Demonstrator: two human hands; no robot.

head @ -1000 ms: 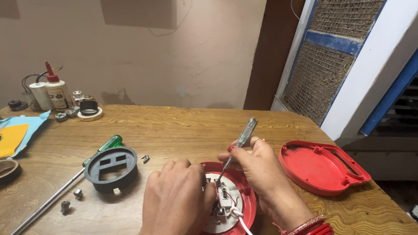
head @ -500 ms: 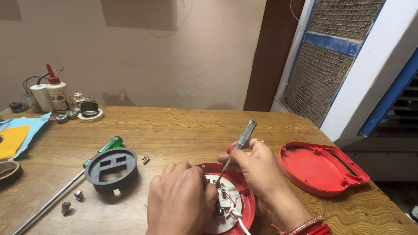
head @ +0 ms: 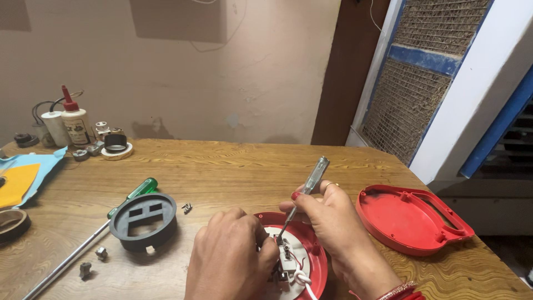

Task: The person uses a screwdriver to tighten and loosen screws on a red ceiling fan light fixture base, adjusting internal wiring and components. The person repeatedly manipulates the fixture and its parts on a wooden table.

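Note:
My right hand [head: 333,225] grips a screwdriver with a clear handle [head: 312,179], its tip set down into the small white and metal part inside a round red housing [head: 315,256] at the table's near edge. Red and white wires curl beside that part. My left hand [head: 230,256] rests on the housing's left side, fingers curled over the inner part and hiding much of it.
A red plastic cover [head: 411,219] lies to the right. A dark grey ring-shaped piece [head: 143,220], a green-handled screwdriver [head: 130,195] and loose screws [head: 187,208] lie to the left. A glue bottle [head: 75,120], small parts and blue and yellow sheets [head: 25,175] sit far left on the wooden table [head: 222,166].
Both hands stay on the red housing; the screwdriver has shifted only slightly, and the view has edged a little.

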